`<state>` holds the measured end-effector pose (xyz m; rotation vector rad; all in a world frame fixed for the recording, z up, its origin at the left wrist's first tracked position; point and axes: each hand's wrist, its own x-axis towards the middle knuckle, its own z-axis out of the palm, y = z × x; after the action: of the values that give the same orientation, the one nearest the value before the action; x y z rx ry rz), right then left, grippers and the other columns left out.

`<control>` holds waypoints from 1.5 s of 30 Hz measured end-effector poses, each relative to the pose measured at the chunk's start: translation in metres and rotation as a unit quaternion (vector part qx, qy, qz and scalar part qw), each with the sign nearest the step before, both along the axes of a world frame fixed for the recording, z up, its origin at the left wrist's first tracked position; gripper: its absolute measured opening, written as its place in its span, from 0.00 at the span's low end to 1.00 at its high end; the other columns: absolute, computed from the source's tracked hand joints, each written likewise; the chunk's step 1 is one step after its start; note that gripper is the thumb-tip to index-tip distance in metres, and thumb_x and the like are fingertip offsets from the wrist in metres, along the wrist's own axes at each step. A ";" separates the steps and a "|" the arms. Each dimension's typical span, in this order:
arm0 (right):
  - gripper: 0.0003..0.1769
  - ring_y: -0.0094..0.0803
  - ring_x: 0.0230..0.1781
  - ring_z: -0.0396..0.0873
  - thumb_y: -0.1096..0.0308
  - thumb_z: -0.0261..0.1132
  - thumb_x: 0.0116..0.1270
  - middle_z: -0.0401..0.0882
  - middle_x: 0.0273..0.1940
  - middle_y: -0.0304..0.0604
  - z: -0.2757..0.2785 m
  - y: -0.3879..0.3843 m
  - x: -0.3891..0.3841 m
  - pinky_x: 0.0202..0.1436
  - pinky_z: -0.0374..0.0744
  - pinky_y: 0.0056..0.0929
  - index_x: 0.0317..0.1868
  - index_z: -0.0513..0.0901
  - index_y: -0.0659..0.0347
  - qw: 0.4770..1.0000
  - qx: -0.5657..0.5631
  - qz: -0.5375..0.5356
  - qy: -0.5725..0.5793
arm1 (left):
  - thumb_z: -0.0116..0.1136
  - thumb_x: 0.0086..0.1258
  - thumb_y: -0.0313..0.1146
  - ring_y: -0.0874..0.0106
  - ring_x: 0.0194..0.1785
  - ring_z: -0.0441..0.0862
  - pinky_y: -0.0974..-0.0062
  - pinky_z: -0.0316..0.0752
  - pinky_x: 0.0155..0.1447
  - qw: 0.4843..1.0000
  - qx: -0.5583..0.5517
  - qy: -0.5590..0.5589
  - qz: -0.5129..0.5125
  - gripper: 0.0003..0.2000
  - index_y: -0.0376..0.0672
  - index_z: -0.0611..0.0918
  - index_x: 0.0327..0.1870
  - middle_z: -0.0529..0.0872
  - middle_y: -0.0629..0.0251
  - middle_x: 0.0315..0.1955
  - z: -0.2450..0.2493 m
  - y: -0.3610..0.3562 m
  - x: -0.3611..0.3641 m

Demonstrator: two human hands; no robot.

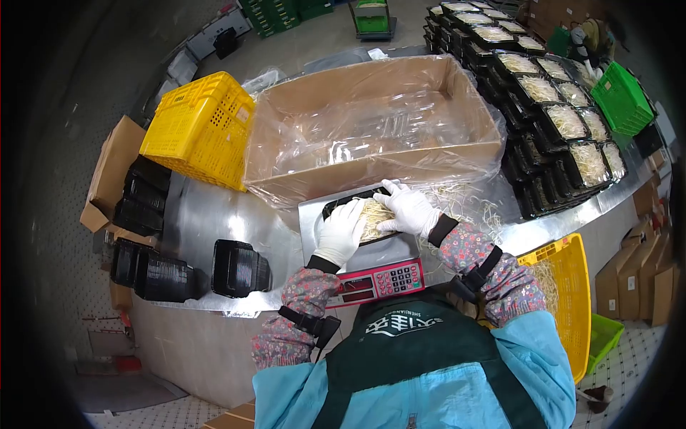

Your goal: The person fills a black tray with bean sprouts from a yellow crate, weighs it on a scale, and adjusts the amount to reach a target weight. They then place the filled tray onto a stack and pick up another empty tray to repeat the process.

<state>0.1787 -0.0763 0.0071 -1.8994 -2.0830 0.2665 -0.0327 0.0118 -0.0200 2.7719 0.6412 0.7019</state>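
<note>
A black plastic tray filled with bean sprouts sits on the steel plate of a scale with a red keypad panel. My left hand, in a white glove, lies over the tray's left side with its fingers flat on the sprouts. From the right, my right hand, also gloved, rests on the sprouts and the tray's far right edge, thumb and fingers apart. Both hands partly cover the tray. Loose sprouts are scattered on the metal table to the right of the scale.
Behind the scale stands a large cardboard box lined with clear plastic. A yellow crate is at left, above stacked black trays. Filled sprout trays are piled high at right. A yellow basket with sprouts stands near my right elbow.
</note>
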 end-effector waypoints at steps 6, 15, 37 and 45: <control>0.17 0.47 0.42 0.85 0.53 0.68 0.62 0.85 0.38 0.52 0.004 -0.002 0.008 0.47 0.81 0.44 0.41 0.89 0.57 0.998 -0.060 -0.013 -0.015 | 0.60 0.68 0.36 0.60 0.53 0.80 0.63 0.76 0.57 0.999 0.013 -0.031 0.015 0.18 0.41 0.81 0.58 0.84 0.59 0.53 0.003 -0.003 0.004; 0.15 0.46 0.36 0.86 0.53 0.68 0.64 0.87 0.32 0.49 0.041 -0.033 0.077 0.42 0.81 0.40 0.39 0.90 0.54 0.985 0.039 -0.087 0.146 | 0.66 0.65 0.29 0.59 0.55 0.84 0.66 0.77 0.61 0.972 -0.139 -0.171 0.081 0.14 0.38 0.85 0.51 0.87 0.55 0.50 -0.009 -0.005 -0.007; 0.12 0.41 0.35 0.87 0.59 0.71 0.62 0.87 0.33 0.49 0.033 -0.011 0.046 0.42 0.82 0.35 0.41 0.90 0.57 0.966 0.043 -0.071 0.244 | 0.60 0.65 0.21 0.58 0.56 0.83 0.66 0.76 0.63 0.974 -0.137 -0.177 0.040 0.13 0.39 0.86 0.50 0.87 0.55 0.50 -0.011 0.001 -0.013; 0.17 0.46 0.44 0.84 0.56 0.72 0.59 0.86 0.41 0.49 0.006 -0.037 0.098 0.49 0.81 0.41 0.44 0.88 0.58 0.989 0.057 -0.123 -0.055 | 0.56 0.71 0.26 0.49 0.68 0.72 0.60 0.66 0.72 0.974 -0.145 -0.140 0.105 0.22 0.33 0.75 0.65 0.79 0.45 0.61 0.014 0.025 -0.033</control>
<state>0.2770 -0.1134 0.0132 -2.1148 -1.8580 -0.0142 -0.0658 0.0369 -0.0057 2.3073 0.9019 0.9368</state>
